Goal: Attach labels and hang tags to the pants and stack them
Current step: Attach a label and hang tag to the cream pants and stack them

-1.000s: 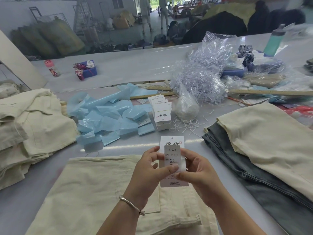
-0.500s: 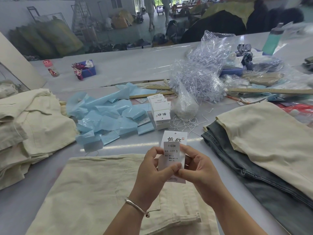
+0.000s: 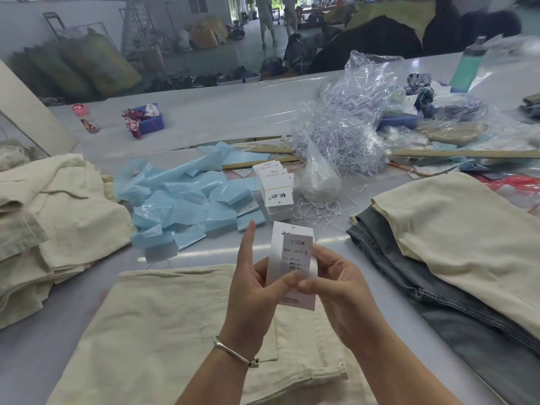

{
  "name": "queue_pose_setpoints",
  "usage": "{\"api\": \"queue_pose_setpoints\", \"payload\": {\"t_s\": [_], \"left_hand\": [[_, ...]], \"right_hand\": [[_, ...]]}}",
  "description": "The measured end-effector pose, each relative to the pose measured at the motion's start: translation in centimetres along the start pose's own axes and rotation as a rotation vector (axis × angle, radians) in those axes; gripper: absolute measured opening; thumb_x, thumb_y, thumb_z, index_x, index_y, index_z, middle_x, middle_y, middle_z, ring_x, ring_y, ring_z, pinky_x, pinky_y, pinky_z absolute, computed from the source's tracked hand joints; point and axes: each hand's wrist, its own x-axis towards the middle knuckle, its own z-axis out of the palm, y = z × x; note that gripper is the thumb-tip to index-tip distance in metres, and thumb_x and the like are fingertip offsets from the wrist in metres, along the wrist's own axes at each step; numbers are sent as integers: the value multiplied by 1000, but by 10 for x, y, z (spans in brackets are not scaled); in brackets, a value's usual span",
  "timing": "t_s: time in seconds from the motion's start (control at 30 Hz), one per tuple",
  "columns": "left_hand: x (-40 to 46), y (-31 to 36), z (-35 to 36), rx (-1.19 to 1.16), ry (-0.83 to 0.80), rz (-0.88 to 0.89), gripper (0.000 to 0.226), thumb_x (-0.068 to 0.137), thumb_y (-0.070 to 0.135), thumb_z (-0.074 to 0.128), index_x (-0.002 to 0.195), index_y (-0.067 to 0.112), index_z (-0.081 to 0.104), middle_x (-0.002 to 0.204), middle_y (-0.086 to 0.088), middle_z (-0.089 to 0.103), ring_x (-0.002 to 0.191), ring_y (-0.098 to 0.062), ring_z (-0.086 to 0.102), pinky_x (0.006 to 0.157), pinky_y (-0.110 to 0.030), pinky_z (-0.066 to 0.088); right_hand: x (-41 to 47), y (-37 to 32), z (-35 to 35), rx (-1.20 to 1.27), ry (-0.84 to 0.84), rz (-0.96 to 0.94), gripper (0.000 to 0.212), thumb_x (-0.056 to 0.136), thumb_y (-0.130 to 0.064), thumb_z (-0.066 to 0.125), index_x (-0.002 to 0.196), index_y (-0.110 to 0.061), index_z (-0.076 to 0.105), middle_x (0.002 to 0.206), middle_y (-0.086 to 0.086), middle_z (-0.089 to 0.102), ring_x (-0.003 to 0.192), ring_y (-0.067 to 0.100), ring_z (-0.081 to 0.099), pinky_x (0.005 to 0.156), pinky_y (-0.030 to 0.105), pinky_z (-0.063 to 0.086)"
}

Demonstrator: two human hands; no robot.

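A white hang tag [image 3: 293, 255] with a printed label reading 1103# stands upright between my hands, above cream pants [image 3: 163, 331] spread flat on the table in front of me. My left hand [image 3: 251, 285] holds the tag's left edge, thumb on its face and index finger pointing up. My right hand [image 3: 336, 282] pinches the tag's lower right side, thumb pressed on the label. A stack of blank hang tags [image 3: 276, 188] sits just beyond. Loose white tag strings [image 3: 315, 210] lie to the right of that stack.
Folded cream pants [image 3: 52, 223] pile up at the left. At the right, cream pants [image 3: 455, 238] lie over grey jeans [image 3: 438, 305]. Blue label backing sheets [image 3: 187, 200] litter the middle. A plastic bag of strings [image 3: 347, 133] and a wooden ruler [image 3: 467, 154] lie behind.
The tag has turned slightly so its left edge faces me. My left index finger has lifted off it and now points straight up.
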Motion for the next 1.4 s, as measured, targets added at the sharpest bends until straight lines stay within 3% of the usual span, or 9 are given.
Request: {"api": "queue_pose_setpoints", "payload": {"t_s": [0.1, 0.3, 0.47, 0.57, 0.73, 0.93, 1.23, 1.33, 1.4], "left_hand": [[2, 0, -2, -19, 5, 21, 99, 74, 11, 79, 149, 39, 20, 92, -15, 74, 85, -22, 71, 71, -27, 55], [0, -3, -6, 51, 1, 72, 85, 80, 15, 71, 147, 39, 25, 87, -14, 75, 84, -27, 73, 73, -30, 56], [-3, -7, -9, 174, 23, 95, 75, 86, 2, 68, 138, 44, 33, 74, -20, 71, 70, -25, 66, 67, -31, 54], [-4, -8, -11, 125, 24, 38, 77, 85, 0, 67, 141, 39, 31, 80, -14, 75, 78, -25, 72, 68, -26, 57], [-1, -11, -15, -8, -8, -147, 71, 70, 13, 80, 129, 34, 46, 92, -16, 75, 85, -25, 72, 68, -26, 55], [15, -17, -16, -66, -30, -212, 37, 67, 15, 85, 101, 8, 73, 99, -18, 73, 85, -25, 70, 71, -31, 56], [42, -42, -18, 198, 145, -276, 33, 94, 27, 61, 79, -2, 67, 69, -2, 67, 62, -14, 57, 58, -25, 47], [54, -57, -26, 280, 206, -296, 33, 95, 26, 60, 85, -5, 63, 71, -5, 60, 64, -18, 52, 61, -30, 43], [63, -66, -33, 294, 206, -321, 17, 93, 17, 63, 94, 0, 65, 83, -6, 69, 72, -21, 61, 67, -34, 50]], "right_hand": [[4, -3, 3, 99, 66, 82, 52, 60, 7, 70, 112, 0, 68, 106, 26, 68, 94, 31, 62, 89, 37, 48], [13, -5, 10, 88, 281, 182, 41, 57, -7, 75, 98, -2, 73, 94, 21, 71, 85, 29, 63, 96, 47, 46], [23, -4, 11, 128, 471, 143, 34, 58, -8, 76, 92, -7, 72, 81, 10, 74, 70, 19, 65, 66, 28, 57], [23, 0, 12, 71, 525, 96, 17, 72, -4, 75, 88, -10, 74, 79, 7, 74, 67, 15, 65, 54, 22, 53], [19, 1, 15, -103, 542, -38, 8, 81, -5, 72, 86, -10, 74, 81, 9, 74, 73, 21, 68, 71, 39, 59], [19, 11, 19, -305, 515, -97, 8, 86, -5, 69, 86, -11, 74, 81, 6, 75, 75, 18, 68, 75, 39, 58], [43, 29, -18, -325, 489, -27, 19, 95, 2, 48, 95, -4, 67, 62, 9, 64, 47, 8, 53, 48, 14, 43], [62, 39, -49, -481, 520, 20, 21, 92, 4, 47, 99, -6, 64, 66, 10, 68, 51, 10, 54, 53, 15, 45], [81, 46, -75, -671, 551, 62, 18, 89, 2, 52, 97, -9, 65, 73, 7, 68, 62, 16, 58, 65, 25, 50]]}}
